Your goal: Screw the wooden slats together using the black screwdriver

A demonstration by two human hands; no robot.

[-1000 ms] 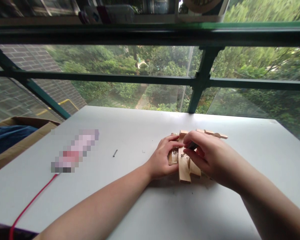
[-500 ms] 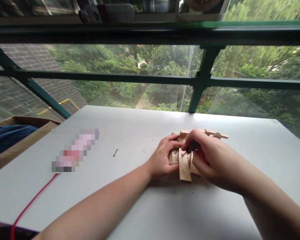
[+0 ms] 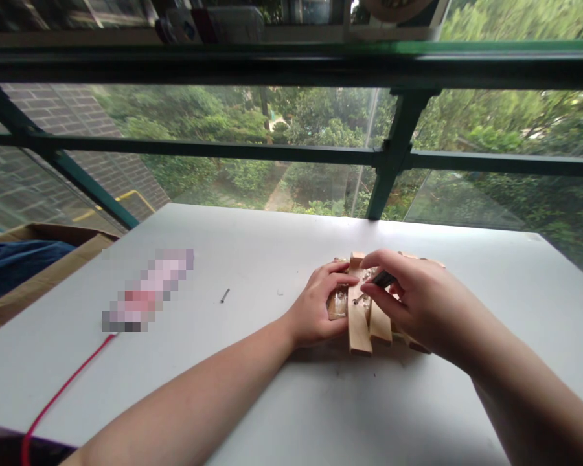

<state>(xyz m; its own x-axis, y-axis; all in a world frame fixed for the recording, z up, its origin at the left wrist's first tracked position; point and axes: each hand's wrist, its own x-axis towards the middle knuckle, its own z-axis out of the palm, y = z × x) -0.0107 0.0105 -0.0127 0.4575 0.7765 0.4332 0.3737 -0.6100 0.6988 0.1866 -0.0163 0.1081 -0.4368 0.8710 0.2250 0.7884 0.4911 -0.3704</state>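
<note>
A small assembly of pale wooden slats (image 3: 359, 323) lies on the white table (image 3: 252, 272), right of its middle. My left hand (image 3: 315, 310) presses on the assembly's left side, fingers curled over the wood. My right hand (image 3: 412, 304) hovers over the right part and pinches a short dark screwdriver (image 3: 379, 281), whose metal tip points down-left onto the middle slat. Much of the assembly's right side is hidden under my right hand.
A loose screw (image 3: 224, 296) lies left of the wood. Further left rests a blurred pinkish object (image 3: 146, 291) with a red cable (image 3: 63, 395) running off the front edge. A cardboard box (image 3: 34, 272) with blue cloth stands at far left. A glass railing (image 3: 388, 155) borders the table's far edge.
My right hand has shifted and turned slightly around the screwdriver, uncovering more of the slats' near ends. My left hand and the wood have stayed put.
</note>
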